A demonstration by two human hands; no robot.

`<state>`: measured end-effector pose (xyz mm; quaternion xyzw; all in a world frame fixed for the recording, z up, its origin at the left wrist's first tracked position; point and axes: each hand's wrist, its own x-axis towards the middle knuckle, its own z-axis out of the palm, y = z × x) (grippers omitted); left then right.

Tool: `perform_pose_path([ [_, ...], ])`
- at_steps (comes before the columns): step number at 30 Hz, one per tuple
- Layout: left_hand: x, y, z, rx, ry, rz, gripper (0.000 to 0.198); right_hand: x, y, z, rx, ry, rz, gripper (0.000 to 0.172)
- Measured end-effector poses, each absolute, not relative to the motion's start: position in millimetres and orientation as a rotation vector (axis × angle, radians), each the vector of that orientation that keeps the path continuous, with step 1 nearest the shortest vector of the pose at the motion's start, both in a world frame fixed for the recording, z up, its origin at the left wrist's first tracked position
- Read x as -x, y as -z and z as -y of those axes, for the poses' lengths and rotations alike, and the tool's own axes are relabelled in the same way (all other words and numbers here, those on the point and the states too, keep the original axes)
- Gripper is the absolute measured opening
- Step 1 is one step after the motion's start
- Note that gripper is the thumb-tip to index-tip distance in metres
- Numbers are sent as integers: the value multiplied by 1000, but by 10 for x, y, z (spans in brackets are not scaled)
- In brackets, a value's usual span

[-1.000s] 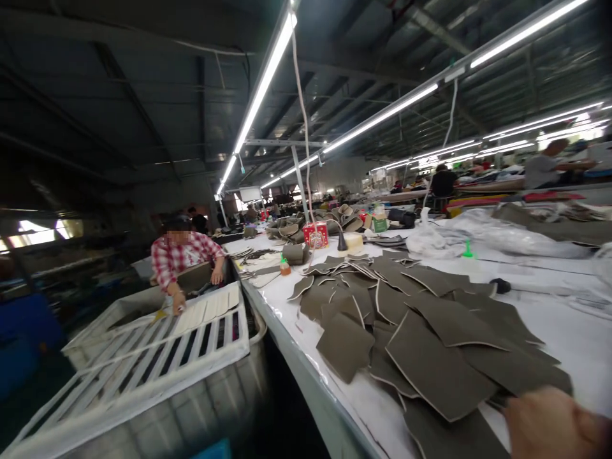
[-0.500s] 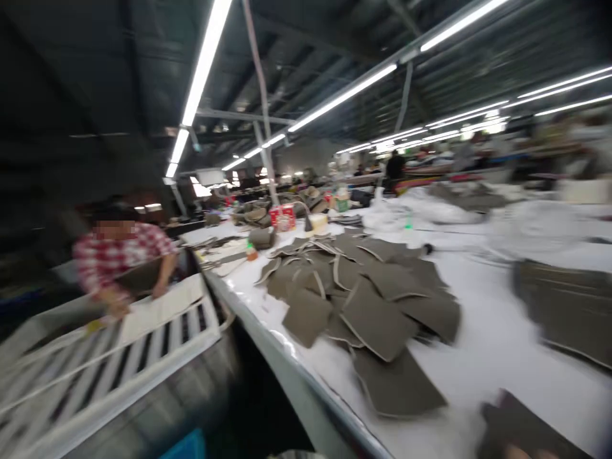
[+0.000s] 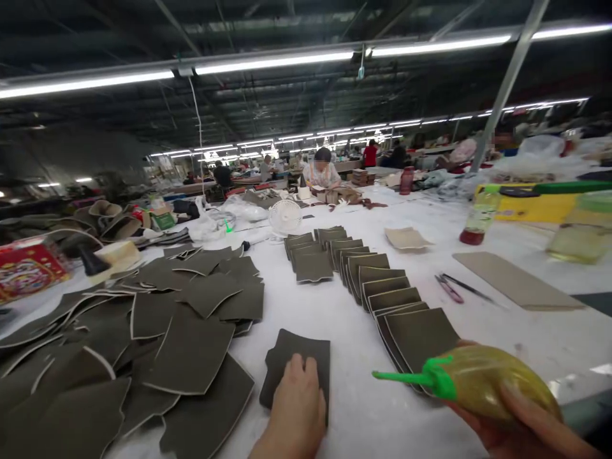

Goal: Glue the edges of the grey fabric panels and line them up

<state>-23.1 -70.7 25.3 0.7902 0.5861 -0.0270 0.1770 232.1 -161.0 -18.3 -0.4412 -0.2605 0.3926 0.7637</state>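
Note:
My left hand (image 3: 297, 400) rests on a dark olive-grey panel (image 3: 301, 345), fingers bent and close together on it; the thumb is hidden. The panel lies on the white tabletop. In my right hand (image 3: 521, 417) is a squeeze bottle (image 3: 502, 382) of yellowish liquid, its long green nozzle pointing left. Behind that nozzle, a row of overlapping panels (image 3: 423, 335) with pale edges runs away from me, beside a shorter row (image 3: 313, 266). A loose heap of similar panels (image 3: 191, 347) covers the left of the table.
Tweezers (image 3: 471, 290) and pink-handled snips (image 3: 450, 290) lie right of the row, near a beige board (image 3: 516, 278). Bottle with red base (image 3: 473, 220), lidded jar (image 3: 581, 229) and yellow box (image 3: 535, 205) stand farther right. A small fan (image 3: 285, 217) stands behind. A person (image 3: 321, 171) works across the table.
My view has swung right, from the slatted rack and a co-worker to the tabletop. Both my hands now show, the right with the squeeze bottle, the left on a panel.

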Motion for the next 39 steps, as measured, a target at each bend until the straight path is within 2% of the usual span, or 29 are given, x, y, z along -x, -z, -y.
perform_pose_path([
  [3, 186, -250, 650, -2245, 101, -1673, 31, -2286, 150, 1605, 929, -914, 533, 47],
  [9, 118, -292, 583, -2290, 172, -1707, 27, -2220, 86, 1566, 935, -910, 597, 41],
  [16, 14, -382, 513, -2329, 268, -1689, 32, -2077, -115, 1490, 1019, -996, 486, 62],
  [23, -146, -305, 472, -2381, 294, -1654, 33, -2054, -174, 1468, 1073, -949, 566, 69],
  [32, 312, -353, 254, -2488, 203, -1430, 57, -1977, -246, 1276, 1215, -798, 901, 63],
  [39, 339, -380, 226, -2472, 141, -1403, 61, -1792, -232, 1084, 1389, -495, 1346, 52],
])
